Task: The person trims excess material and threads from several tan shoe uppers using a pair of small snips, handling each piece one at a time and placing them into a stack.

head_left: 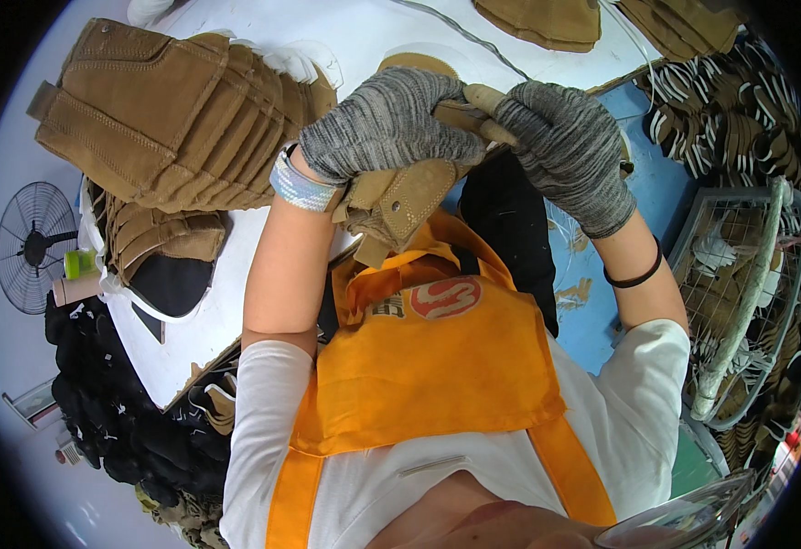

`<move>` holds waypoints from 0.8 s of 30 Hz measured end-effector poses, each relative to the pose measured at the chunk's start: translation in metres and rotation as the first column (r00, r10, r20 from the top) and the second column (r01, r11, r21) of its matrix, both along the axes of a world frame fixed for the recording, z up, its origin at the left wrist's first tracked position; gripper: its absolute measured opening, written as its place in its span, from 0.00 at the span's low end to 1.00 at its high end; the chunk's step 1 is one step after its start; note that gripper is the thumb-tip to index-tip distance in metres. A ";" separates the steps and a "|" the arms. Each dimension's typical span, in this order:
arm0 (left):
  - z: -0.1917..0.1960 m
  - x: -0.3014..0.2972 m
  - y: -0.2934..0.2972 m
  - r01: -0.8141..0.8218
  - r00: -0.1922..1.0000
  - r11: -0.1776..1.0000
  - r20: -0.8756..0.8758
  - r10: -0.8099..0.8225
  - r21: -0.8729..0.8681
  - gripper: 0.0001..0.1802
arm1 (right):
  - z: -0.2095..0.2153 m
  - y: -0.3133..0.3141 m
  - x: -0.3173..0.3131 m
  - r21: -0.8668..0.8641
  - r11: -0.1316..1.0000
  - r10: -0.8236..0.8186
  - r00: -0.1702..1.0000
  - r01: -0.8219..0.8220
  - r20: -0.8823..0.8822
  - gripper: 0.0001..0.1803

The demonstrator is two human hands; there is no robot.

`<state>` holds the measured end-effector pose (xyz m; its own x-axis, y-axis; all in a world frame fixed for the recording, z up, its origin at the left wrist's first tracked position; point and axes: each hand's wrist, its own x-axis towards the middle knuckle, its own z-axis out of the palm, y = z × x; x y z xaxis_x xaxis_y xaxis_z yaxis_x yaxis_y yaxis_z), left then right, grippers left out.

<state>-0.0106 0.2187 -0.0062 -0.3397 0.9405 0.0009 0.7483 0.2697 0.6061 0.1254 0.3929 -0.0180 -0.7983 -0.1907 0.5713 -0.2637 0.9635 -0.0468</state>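
My left hand, in a grey knit glove, is closed around a brown suede boot upper. The upper hangs below that hand in front of my orange apron, and a small round hole or eyelet shows in it. Its top edge lies between my two hands. My right hand, gloved alike, has its thumb and fingers closed at this edge, fingertips close to the left hand's. The gloves and the folds hide much of the upper. Left of my left hand, a big stack of brown suede boot uppers lies on the white table.
More brown pieces lie at the table's far side, with a cable running across. A wire basket stands at right, near many brown pieces. A fan and a black pile are at left.
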 end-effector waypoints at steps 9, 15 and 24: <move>-0.001 -0.014 0.008 0.060 0.996 0.998 0.071 -0.062 0.031 0.24 | -0.009 0.013 -0.013 0.129 0.992 0.023 0.996 -0.012 -0.084 0.26; -0.005 -0.013 0.007 0.038 0.996 0.999 0.082 -0.041 0.027 0.23 | -0.011 0.015 -0.015 0.094 0.995 0.050 0.997 -0.045 -0.056 0.23; -0.002 -0.013 0.008 0.009 0.995 0.999 0.100 -0.005 -0.041 0.27 | -0.006 0.012 -0.014 0.100 0.994 0.029 0.999 -0.032 0.031 0.22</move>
